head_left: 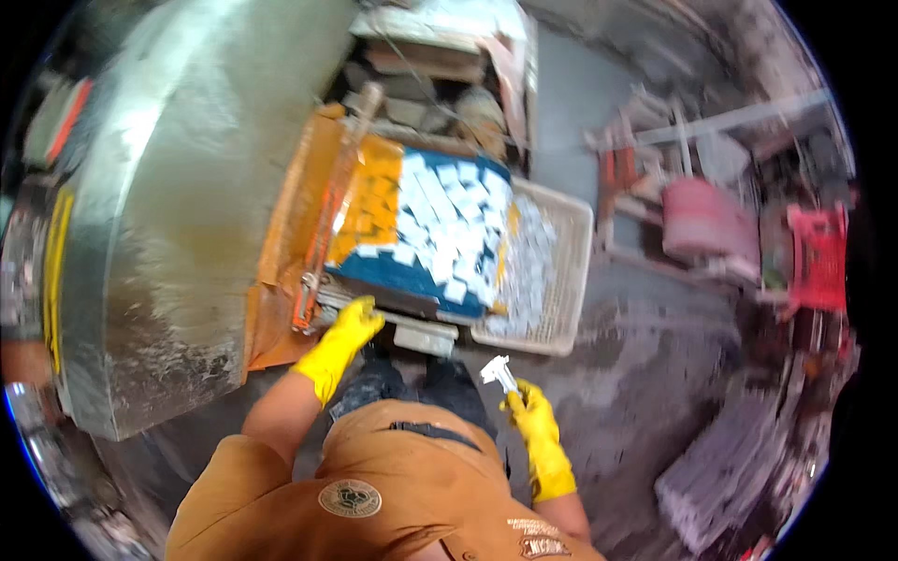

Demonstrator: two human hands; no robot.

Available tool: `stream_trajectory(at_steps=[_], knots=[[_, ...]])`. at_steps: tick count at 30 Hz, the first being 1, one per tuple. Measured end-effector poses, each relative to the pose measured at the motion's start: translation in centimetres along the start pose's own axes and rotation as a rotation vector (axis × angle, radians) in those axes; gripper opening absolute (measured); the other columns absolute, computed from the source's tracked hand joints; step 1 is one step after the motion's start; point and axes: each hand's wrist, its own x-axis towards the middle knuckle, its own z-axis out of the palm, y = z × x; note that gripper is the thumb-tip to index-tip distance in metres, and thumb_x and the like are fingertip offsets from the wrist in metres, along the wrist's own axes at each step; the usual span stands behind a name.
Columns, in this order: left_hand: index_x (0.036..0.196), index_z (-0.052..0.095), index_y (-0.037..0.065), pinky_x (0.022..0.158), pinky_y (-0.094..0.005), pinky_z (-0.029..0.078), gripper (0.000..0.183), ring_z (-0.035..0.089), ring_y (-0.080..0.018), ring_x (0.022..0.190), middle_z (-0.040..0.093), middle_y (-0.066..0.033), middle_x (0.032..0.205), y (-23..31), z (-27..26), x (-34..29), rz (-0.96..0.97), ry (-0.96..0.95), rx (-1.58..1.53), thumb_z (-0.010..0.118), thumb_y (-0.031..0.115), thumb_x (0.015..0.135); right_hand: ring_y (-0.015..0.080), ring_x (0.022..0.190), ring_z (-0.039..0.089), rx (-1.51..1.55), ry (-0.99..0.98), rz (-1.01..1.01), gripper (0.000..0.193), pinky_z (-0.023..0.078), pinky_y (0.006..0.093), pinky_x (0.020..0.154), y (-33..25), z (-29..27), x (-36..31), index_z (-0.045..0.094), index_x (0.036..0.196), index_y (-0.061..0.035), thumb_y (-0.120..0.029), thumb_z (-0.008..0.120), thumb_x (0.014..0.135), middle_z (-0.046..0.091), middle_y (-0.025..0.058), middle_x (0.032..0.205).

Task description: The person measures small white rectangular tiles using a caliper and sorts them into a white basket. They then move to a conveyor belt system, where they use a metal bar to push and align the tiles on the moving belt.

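My right hand (533, 411), in a yellow rubber glove, is closed around a silver caliper (499, 373), its jaws pointing up and away from me. My left hand (354, 327), gloved the same way, is empty beside the near edge of the work table, its fingers loosely bent and a little apart. In front of me many small white rectangular tiles (449, 234) lie scattered over a blue board (412, 275). A cream plastic crate (582, 238) at the board's right side holds a heap of similar greyish-white pieces (533, 266).
A large metal housing (187, 215) fills the left side, with an orange sheet (281, 271) along it. An orange bar (323, 234) lies left of the board. At right are a pink drum (706, 229), a red crate (818, 257) and a greyish block (725, 467) on the wet-looking floor.
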Motion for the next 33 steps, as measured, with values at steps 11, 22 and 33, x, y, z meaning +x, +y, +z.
stream_trajectory(at_steps=[11,22,33], knots=[[0.116,0.073,0.003,0.098,-0.0486,0.050,0.057,0.065,-0.0439,0.114,0.070,-0.0261,0.118,-10.7,-7.1,-19.4,-0.173,0.388,0.203,0.077,0.048,0.081,0.0081,0.048,0.053,0.004,-0.188,-0.354,0.025,0.042,0.0226,0.046,-21.5,6.3,1.4,0.069,0.101,-0.0037,-0.028,0.068,0.102,0.069,0.0056,0.071],[0.122,0.073,0.006,0.101,-0.0502,0.048,0.067,0.060,-0.0470,0.119,0.067,-0.0220,0.128,-26.9,-4.6,-29.8,-0.493,0.503,-0.354,0.080,0.055,0.076,0.0305,0.099,0.069,-0.291,-0.328,-2.120,0.026,0.053,0.0357,0.087,-48.8,24.4,-16.4,0.073,0.116,-0.0027,0.003,0.070,0.090,0.074,0.0155,0.113],[0.141,0.058,0.000,0.110,-0.0453,0.046,0.085,0.054,-0.0408,0.134,0.058,-0.0251,0.143,-25.7,-5.6,-36.8,-0.790,0.597,-0.528,0.082,0.051,0.077,0.0422,0.116,0.064,-0.300,-0.380,-2.520,0.039,0.049,0.0487,0.103,-54.6,39.7,-23.4,0.071,0.122,-0.0026,0.003,0.060,0.085,0.072,0.0188,0.118]])
